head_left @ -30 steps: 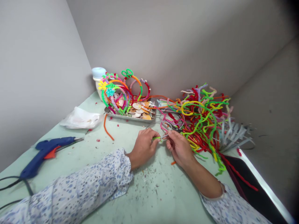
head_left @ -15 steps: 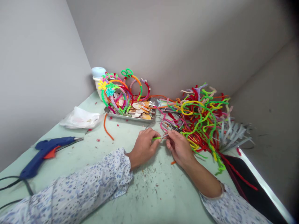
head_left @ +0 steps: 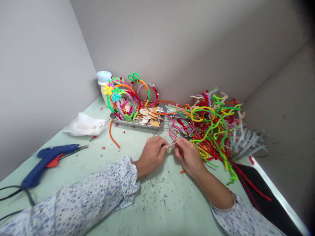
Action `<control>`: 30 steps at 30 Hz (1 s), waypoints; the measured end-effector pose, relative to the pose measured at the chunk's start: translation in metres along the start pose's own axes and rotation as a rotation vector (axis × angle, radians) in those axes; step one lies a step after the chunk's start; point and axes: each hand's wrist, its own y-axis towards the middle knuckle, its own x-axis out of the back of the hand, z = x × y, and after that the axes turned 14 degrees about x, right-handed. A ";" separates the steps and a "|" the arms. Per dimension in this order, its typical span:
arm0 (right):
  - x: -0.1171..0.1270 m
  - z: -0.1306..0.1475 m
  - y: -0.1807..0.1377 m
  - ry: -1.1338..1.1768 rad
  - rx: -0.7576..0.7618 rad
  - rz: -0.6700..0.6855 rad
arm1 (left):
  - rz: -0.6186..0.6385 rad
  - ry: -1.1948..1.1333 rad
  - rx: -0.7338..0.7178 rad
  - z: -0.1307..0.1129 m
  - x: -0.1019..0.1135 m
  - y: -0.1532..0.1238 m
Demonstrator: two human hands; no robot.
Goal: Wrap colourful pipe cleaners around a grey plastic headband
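My left hand (head_left: pixel 153 153) is closed, thumb and forefinger pinched together. A small bit of bright green pipe cleaner (head_left: pixel 169 150) pokes out at its fingertips. Just to the right, my right hand (head_left: pixel 189 156) is closed on the end of a thin grey band (head_left: pixel 173 144). The band meets the left fingertips, and a grey loop curves up behind both hands. How the pipe cleaner sits against the band is hidden by the fingers.
Headbands wrapped in coloured pipe cleaners (head_left: pixel 147 87) stand in a metal tray (head_left: pixel 137 124) of shells. Tangled pipe cleaners (head_left: pixel 211 121) and grey strips (head_left: pixel 246 141) lie right. At left are a blue glue gun (head_left: pixel 50 160) with its cable and a plastic bag (head_left: pixel 86 124).
The green pipe cleaner showed lengthwise between my left fingers and the band; now only a short piece hangs below the fingertips. Both hands stay nearly in place.
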 end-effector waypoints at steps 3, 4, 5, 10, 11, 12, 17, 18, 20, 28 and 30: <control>0.001 0.000 0.000 -0.002 0.011 0.007 | 0.005 0.006 -0.003 0.000 0.000 0.000; 0.001 -0.001 0.000 -0.001 0.009 0.009 | 0.006 0.007 -0.002 0.000 0.000 0.001; 0.001 -0.001 0.000 0.000 0.006 0.010 | 0.006 0.007 -0.001 0.000 0.000 0.001; 0.000 0.000 0.000 -0.002 -0.004 0.007 | 0.023 0.003 0.001 0.000 0.000 0.001; -0.001 0.000 0.000 -0.005 -0.003 0.007 | 0.027 0.002 0.001 0.000 0.000 0.001; -0.001 0.000 -0.001 -0.010 -0.001 0.006 | 0.032 0.001 -0.001 0.000 0.000 0.001; 0.000 0.000 -0.001 -0.015 -0.005 0.011 | 0.039 0.017 0.006 0.000 0.000 0.002; 0.001 0.000 -0.001 -0.015 -0.006 0.014 | 0.040 0.020 0.007 0.000 0.000 0.002; 0.001 0.000 -0.001 -0.018 -0.003 0.016 | 0.046 0.025 0.007 0.000 0.000 0.001; -0.001 0.002 0.000 -0.016 -0.008 0.009 | 0.061 0.053 0.011 -0.001 0.001 0.001; -0.001 0.003 -0.001 -0.015 -0.012 0.009 | 0.062 0.058 0.012 -0.002 0.001 0.001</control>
